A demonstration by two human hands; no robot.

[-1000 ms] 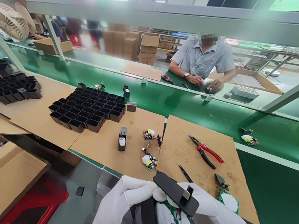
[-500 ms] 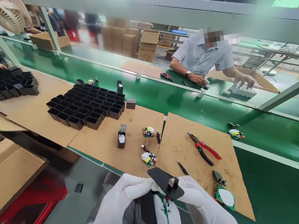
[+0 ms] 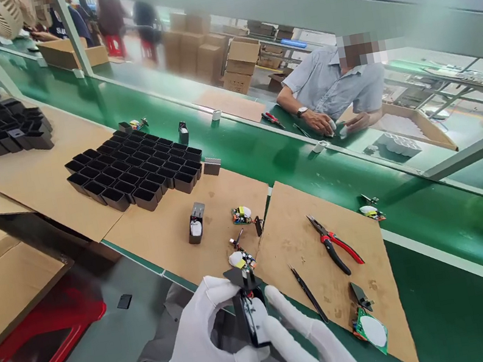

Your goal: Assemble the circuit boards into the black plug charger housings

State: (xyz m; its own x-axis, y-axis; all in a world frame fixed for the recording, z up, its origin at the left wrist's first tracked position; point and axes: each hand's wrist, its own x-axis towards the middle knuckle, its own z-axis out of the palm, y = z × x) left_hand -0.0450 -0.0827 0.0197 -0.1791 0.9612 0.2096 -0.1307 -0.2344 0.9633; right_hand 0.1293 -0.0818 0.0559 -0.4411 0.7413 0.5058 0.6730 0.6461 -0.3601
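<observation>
Black housing (image 3: 252,321): upright between your two gloved hands, low centre, in front of the desk edge.
Left hand (image 3: 201,354): yours, fingers curled round the housing's left side.
Right hand (image 3: 307,349): yours, fingers extended, touching its right side.
Pliers (image 3: 336,245): red-handled, on the cardboard sheet (image 3: 286,229).
Black tray (image 3: 137,167): further left on your desk.

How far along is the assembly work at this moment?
Looks done: one filled black housing stands on the cardboard mat. In hand: the left hand and right hand, both gloved, hold a black housing with a board between them. Left: loose circuit boards on the mat and rows of empty black housings.
</observation>
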